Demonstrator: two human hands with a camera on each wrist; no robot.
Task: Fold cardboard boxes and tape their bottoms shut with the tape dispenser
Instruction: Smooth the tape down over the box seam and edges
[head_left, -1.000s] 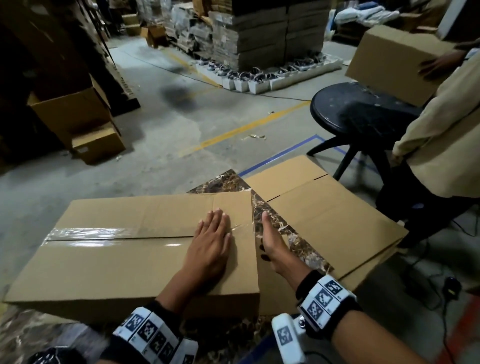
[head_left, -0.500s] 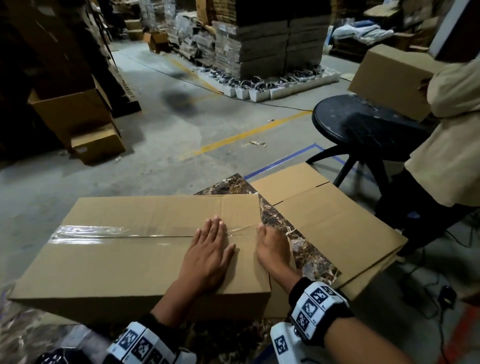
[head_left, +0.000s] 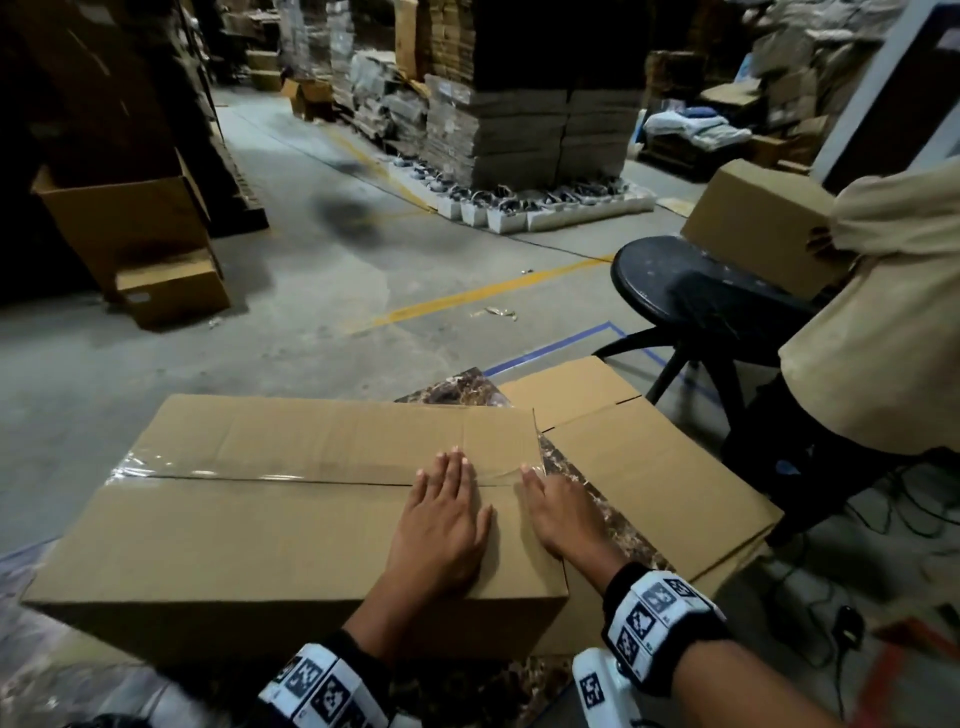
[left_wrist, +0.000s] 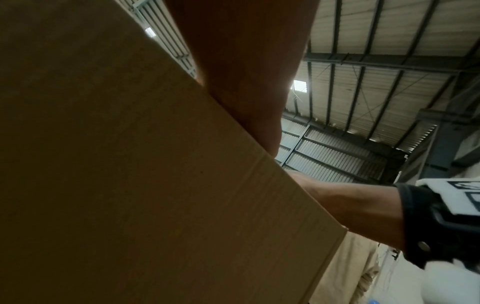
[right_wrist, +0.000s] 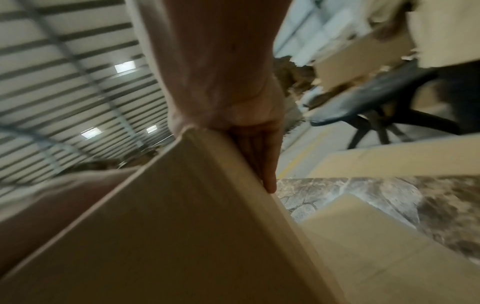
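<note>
Box (head_left: 291, 519) at table centre: left hand (head_left: 441, 525) flat on top, right hand (head_left: 558, 512) flat at its 3 o'clock edge, both grasping nothing; tape (head_left: 249, 470) end wants firm, outward smoothing.

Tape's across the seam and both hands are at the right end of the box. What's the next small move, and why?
Probably slide the right hand down the box's right end wall, pressing the tape tail flat. The strip already runs along the seam, the left hand lies flat on top steadying it, and the tape near the right edge looks wrinkled, not fully stuck.
</note>
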